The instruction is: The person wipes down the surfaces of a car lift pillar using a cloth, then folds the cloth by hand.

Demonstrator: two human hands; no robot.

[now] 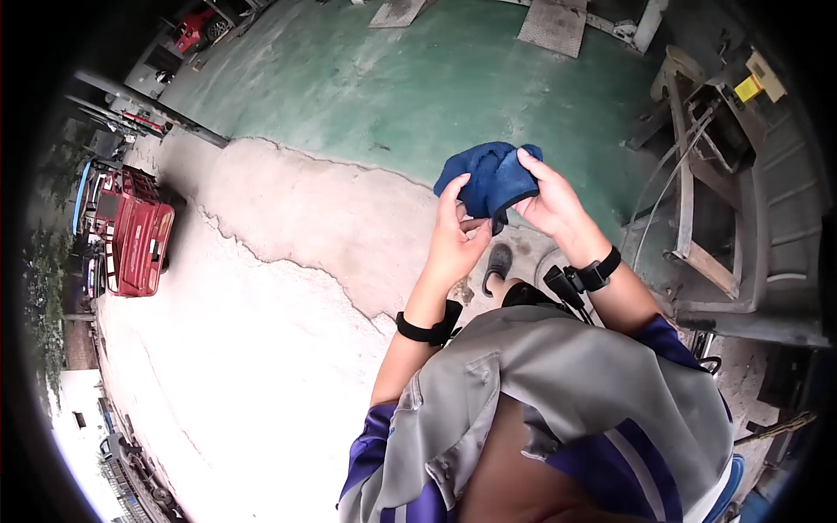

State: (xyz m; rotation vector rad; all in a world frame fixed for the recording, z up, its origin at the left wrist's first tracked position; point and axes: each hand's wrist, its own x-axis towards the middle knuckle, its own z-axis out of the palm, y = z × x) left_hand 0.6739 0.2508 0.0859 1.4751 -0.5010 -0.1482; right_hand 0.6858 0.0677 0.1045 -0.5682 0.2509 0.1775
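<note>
The person holds a bunched blue cloth (488, 179) with 2 hands, up in front of the body and above the floor. The left hand (457, 242) grips the cloth's left and lower edge between fingers and thumb. The right hand (553, 205) is closed on its right side, the thumb along the edge. Each wrist wears 1 black band (425, 330). Below the cloth shows a grey shoe (499, 261); a red truck (131, 240) stands well apart, at the left.

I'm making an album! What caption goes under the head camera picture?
Left hand and right hand hold a bunched blue cloth above a partly green floor.
</note>
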